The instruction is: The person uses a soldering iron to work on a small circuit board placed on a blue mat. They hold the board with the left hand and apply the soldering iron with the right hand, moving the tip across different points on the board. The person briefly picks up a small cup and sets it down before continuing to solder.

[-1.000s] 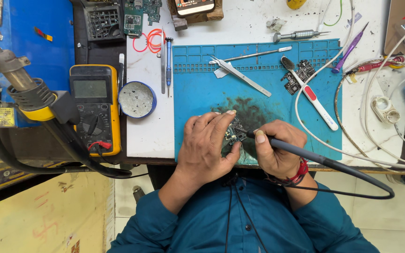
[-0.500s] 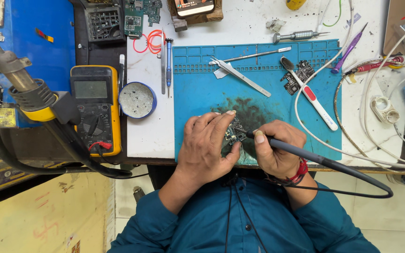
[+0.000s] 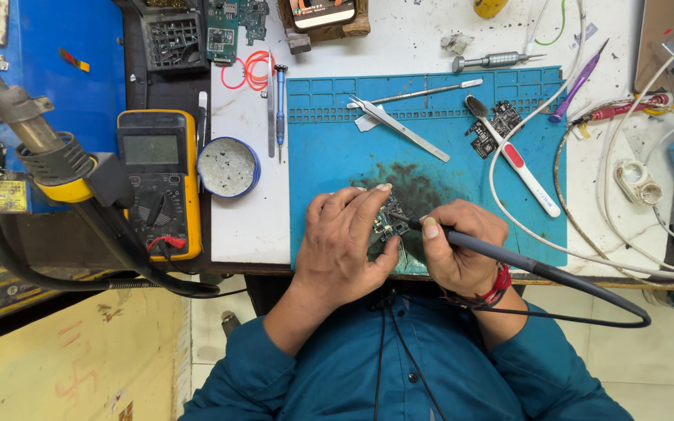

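1. In the head view, a small dark circuit board (image 3: 384, 226) is being held down on the near part of the blue work mat (image 3: 329, 156) by the left hand (image 3: 345, 245).
2. The fingers of the left hand are being kept curled over the board, with the thumb pressed at its near edge, so most of the board is being hidden.
3. A soldering iron (image 3: 462, 240) with a grey handle is being gripped like a pen by the right hand (image 3: 462, 245), just to the right of the board.
4. The fingers of the right hand are being closed tight around the handle, and the tip is being touched to the board.
5. A black cord (image 3: 587, 300) is being trailed from the iron off to the right, past the near edge of the table.
6. A dark burnt patch is being shown on the mat just beyond the two hands.
7. Metal tweezers (image 3: 399, 129) and a white and red tool (image 3: 520, 168) are being left on the far part of the mat.
8. A yellow meter (image 3: 157, 183) and a round tin (image 3: 228, 167) are being kept to the left of the mat.
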A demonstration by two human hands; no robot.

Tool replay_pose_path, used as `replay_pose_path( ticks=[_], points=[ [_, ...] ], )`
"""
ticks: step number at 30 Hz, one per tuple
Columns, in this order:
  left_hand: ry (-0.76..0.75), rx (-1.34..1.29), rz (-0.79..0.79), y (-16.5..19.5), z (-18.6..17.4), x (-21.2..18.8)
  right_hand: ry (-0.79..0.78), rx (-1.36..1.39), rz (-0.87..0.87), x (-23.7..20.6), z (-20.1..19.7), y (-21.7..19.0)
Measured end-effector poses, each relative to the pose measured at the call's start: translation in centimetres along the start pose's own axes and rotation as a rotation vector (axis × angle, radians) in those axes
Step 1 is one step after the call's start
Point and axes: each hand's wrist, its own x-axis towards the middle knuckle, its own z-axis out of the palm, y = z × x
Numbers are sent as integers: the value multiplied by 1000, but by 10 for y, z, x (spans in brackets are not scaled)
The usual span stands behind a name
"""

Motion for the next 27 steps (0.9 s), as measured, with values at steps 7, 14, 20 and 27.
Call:
replay_pose_path(
  ticks=[7, 14, 20, 27],
  points=[
    [-5, -6, 1, 0, 0, 0, -3, 8, -3, -1, 0, 0],
    [-3, -7, 1, 0, 0, 1, -4, -4, 7, -1, -1, 1],
    [2, -5, 2, 1, 1, 0, 0, 5, 3, -1, -1, 1],
    [0, -1, -1, 1, 1, 0, -3, 4, 2, 0, -2, 0]
  ],
)
